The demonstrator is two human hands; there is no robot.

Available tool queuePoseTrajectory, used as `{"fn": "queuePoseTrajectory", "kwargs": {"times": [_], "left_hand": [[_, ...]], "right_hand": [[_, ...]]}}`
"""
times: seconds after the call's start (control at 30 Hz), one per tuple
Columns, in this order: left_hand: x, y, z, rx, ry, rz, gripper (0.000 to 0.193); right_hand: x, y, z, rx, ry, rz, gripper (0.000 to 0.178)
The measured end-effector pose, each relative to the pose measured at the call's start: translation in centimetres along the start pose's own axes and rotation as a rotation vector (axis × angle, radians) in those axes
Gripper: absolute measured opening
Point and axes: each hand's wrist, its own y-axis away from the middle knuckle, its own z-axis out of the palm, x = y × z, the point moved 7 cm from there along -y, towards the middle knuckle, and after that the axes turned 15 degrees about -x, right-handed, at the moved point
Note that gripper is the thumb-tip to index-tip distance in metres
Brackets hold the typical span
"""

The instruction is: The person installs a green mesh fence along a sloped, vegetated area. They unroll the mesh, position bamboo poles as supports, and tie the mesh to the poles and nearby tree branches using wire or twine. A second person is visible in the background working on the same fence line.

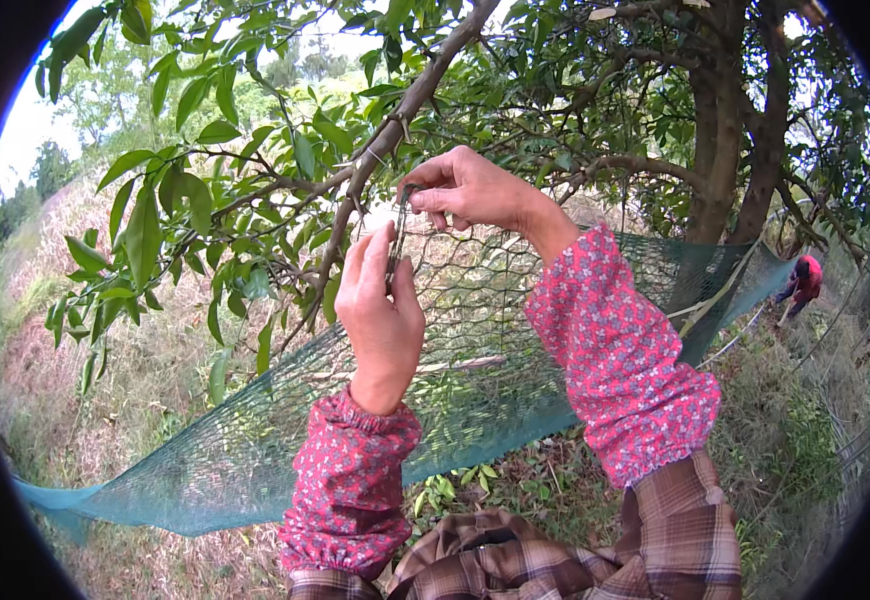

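A green mesh net (225, 460) hangs across the scene, its upper middle rising toward my hands. My left hand (380, 315), raised with its fingers closed, grips a dark, thin gathered strand (396, 232) that looks like the net's edge or a cord. Just above and to the right, my right hand (480, 192) pinches the upper end of that strand between thumb and fingers. Both hands are beside a slanting tree branch (363, 172). How the strand meets the branch is hard to make out.
Leafy twigs (145, 230) spread at the left, and thick trunks (723, 130) rise at the right. Dry grass and weeds cover the slope. A person in red (807, 280) bends down at the far right, beyond the net's end.
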Motion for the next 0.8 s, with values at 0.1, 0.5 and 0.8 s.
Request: {"fn": "queuePoseTrajectory", "kwargs": {"times": [0.1, 0.5, 0.8], "left_hand": [[-0.9, -0.2, 0.3, -0.031, 0.045, -0.044, 0.036], [-5.1, 1.3, 3.0, -0.155, 0.316, -0.306, 0.019], [-8.9, 5.7, 7.2, -0.569, 0.252, -0.299, 0.013]], "right_hand": [[-0.6, 0.4, -0.1, -0.003, 0.105, 0.083, 0.018], [4.4, 4.0, 3.9, -0.235, -0.119, 0.323, 0.024], [8.1, 7.8, 6.7, 0.313, 0.320, -0.055, 0.016]]}}
